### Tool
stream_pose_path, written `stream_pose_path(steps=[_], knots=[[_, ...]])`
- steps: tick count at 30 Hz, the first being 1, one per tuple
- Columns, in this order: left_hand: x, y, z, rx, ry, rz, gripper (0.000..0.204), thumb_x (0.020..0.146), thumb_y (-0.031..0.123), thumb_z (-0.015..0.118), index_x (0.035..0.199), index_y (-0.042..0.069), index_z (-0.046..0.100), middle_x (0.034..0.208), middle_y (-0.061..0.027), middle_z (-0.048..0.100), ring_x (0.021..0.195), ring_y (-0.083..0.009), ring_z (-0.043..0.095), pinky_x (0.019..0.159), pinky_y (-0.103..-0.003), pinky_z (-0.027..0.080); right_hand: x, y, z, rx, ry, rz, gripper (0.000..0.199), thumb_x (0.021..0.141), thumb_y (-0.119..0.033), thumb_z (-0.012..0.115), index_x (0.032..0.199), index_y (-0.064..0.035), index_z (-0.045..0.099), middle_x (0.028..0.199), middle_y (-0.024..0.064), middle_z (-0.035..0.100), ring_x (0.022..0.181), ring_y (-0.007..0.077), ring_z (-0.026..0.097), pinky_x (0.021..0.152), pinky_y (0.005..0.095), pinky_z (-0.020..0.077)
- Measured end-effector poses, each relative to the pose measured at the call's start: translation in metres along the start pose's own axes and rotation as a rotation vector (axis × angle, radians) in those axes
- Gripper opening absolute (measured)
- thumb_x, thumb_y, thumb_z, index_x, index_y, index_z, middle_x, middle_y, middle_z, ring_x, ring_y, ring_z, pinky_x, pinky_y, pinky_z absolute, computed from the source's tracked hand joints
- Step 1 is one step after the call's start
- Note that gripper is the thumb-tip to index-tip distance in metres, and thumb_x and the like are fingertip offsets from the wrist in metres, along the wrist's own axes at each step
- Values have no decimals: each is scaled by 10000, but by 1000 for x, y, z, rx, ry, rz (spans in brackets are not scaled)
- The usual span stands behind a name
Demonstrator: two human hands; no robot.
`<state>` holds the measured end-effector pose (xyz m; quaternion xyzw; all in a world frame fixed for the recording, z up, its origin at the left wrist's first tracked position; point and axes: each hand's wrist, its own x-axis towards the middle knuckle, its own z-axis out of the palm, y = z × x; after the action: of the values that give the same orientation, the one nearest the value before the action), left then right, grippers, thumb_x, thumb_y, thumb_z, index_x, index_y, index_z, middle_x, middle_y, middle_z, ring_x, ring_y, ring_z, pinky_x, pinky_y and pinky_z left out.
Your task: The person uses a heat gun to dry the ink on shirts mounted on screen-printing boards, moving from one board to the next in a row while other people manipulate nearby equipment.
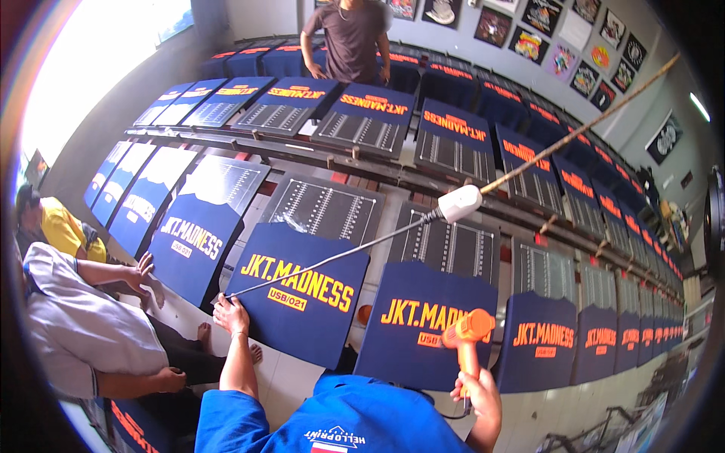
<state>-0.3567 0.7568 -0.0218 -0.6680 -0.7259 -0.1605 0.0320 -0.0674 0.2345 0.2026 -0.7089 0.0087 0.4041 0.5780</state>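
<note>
In my right hand [479,396] is an orange hair dryer [468,332], gripped by its handle above a dark blue T-shirt [423,302] with orange-yellow lettering. My left hand [232,315] is closed at the left edge of a neighbouring dark blue T-shirt [302,260], its fingers around the end of a dark cord [340,255] that I can see. That cord crosses over the shirt to a white socket [459,204] hanging from a long wooden stick [574,130]. Both shirts are spread over dark printing boards, whose far ends carry pale line markings.
Rows of boards with printed blue shirts [544,336] run to both sides, and another row [362,117] lies behind a dark rail [340,160]. A person in a white top [83,325] stands close on my left. Another in brown [347,41] stands across the rows.
</note>
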Motion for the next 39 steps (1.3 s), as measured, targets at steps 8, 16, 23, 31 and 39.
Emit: stream_pose_path(steps=[8,16,23,31,39], knots=[[0,9,-5,-100,-25,-62,465,945,397,470,1321,123,468,1195,-158,539,1188,-330,462,1049,-489,284,-4,-3,16,-144,212,-74,209,907,-151,590,1006,23,528,714,79,588,548,195,637,454,301,520],[-1,7,-10,-106,-56,-80,456,938,382,487,1315,127,458,1202,-146,521,1201,-325,443,1061,-483,269,-29,-30,41,-202,230,-171,240,995,-339,516,913,-170,665,600,-38,533,486,88,468,428,246,363],[-1,6,-10,-96,-48,-92,453,935,389,489,1309,134,467,1183,-139,528,1189,-319,453,1049,-484,288,-26,-25,28,29,-17,-5,338,1004,-401,476,876,-158,673,575,-29,527,479,106,452,416,261,346],[-1,7,-4,-90,-39,-89,463,928,393,497,1310,133,471,1171,-140,538,1179,-319,463,1043,-479,295,-18,-8,16,105,-65,-101,445,978,-501,477,867,-127,693,581,-19,544,492,136,473,437,295,368],[-1,5,-6,-83,-64,-89,467,928,388,503,1316,133,465,1198,-150,529,1195,-325,452,1049,-484,282,-18,-6,30,23,113,-110,384,964,-444,504,956,-85,638,635,2,550,515,135,503,454,290,405]])
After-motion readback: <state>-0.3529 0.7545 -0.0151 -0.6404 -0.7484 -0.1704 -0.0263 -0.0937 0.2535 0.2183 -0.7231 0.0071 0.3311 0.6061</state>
